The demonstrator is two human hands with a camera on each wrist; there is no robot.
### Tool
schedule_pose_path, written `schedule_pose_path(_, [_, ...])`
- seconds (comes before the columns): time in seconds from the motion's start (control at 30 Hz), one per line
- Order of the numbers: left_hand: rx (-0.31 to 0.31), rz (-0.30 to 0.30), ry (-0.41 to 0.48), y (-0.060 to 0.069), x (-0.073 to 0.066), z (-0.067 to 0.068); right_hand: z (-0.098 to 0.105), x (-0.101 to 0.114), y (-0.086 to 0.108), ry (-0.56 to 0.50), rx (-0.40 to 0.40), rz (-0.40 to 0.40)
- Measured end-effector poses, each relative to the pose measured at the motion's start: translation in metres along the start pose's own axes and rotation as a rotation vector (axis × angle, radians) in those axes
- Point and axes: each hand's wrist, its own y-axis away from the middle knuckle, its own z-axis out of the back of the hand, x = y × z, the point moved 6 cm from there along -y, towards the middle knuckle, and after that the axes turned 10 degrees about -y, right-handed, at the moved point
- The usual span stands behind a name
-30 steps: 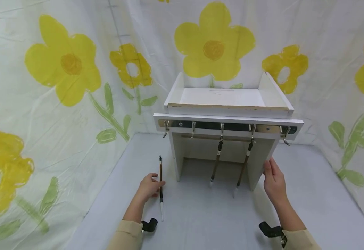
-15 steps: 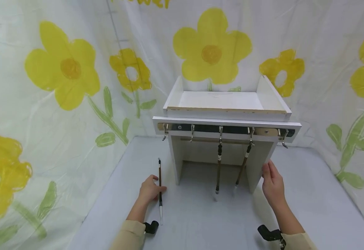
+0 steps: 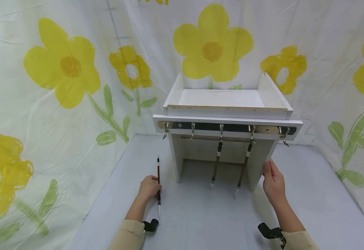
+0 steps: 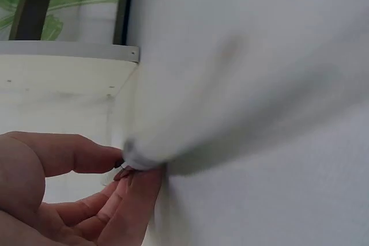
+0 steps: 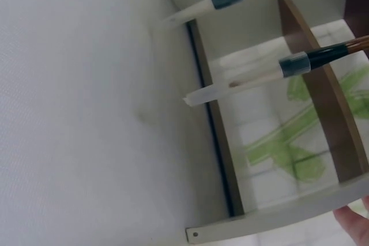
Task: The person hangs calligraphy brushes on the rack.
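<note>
My left hand point(image 3: 149, 187) pinches a writing brush point(image 3: 158, 170) between thumb and fingers, left of the white shelf point(image 3: 219, 113). The brush has a brown handle, a loop at the far end and a pale tip pointing towards me; close up in the left wrist view it is blurred. My right hand point(image 3: 274, 184) rests against the outer face of the shelf's right side panel point(image 3: 261, 161), with only fingertips point(image 5: 351, 223) showing in the right wrist view. Two similar brushes, one in the middle point(image 3: 215, 166) and one at right point(image 3: 243, 170), hang from hooks on the shelf's front rail.
The rail point(image 3: 200, 125) carries several metal hooks; the far left hook point(image 3: 165, 131), its neighbour point(image 3: 192, 131) and the far right hook point(image 3: 285, 135) bear no brush. A pale tabletop point(image 3: 200, 222) lies beneath. Behind hangs a white curtain point(image 3: 157, 31) with yellow flowers.
My left fingers have closed on the brush, which has shifted slightly left. The hanging brushes swing a little. My right hand stays against the panel.
</note>
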Motion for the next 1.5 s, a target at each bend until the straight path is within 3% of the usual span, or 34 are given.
schedule_pose_path(0.17, [0.104,0.0,0.294,0.007,-0.001,-0.001,0.0,0.003,0.001,0.009,0.0,-0.003])
schedule_pose_path(0.3, [0.128,-0.022,0.369,0.014,-0.007,0.005,0.0,0.003,0.001,-0.007,0.004,-0.003])
schedule_pose_path(0.6, [0.128,-0.1,0.401,0.034,-0.024,0.02,-0.001,0.001,0.001,-0.025,-0.001,-0.015])
schedule_pose_path(0.8, [0.064,-0.175,0.4,0.05,-0.039,0.031,-0.001,0.002,0.0,-0.041,-0.009,-0.007])
schedule_pose_path(1.0, [-0.033,-0.297,0.407,0.071,-0.051,0.041,-0.002,0.0,0.0,-0.02,-0.011,-0.028])
schedule_pose_path(1.27, [-0.176,-0.543,0.366,0.108,-0.08,0.042,-0.002,-0.001,0.001,0.009,0.003,-0.028])
schedule_pose_path(1.5, [-0.19,-0.627,0.346,0.128,-0.102,0.036,-0.002,0.001,0.001,-0.02,0.0,-0.013])
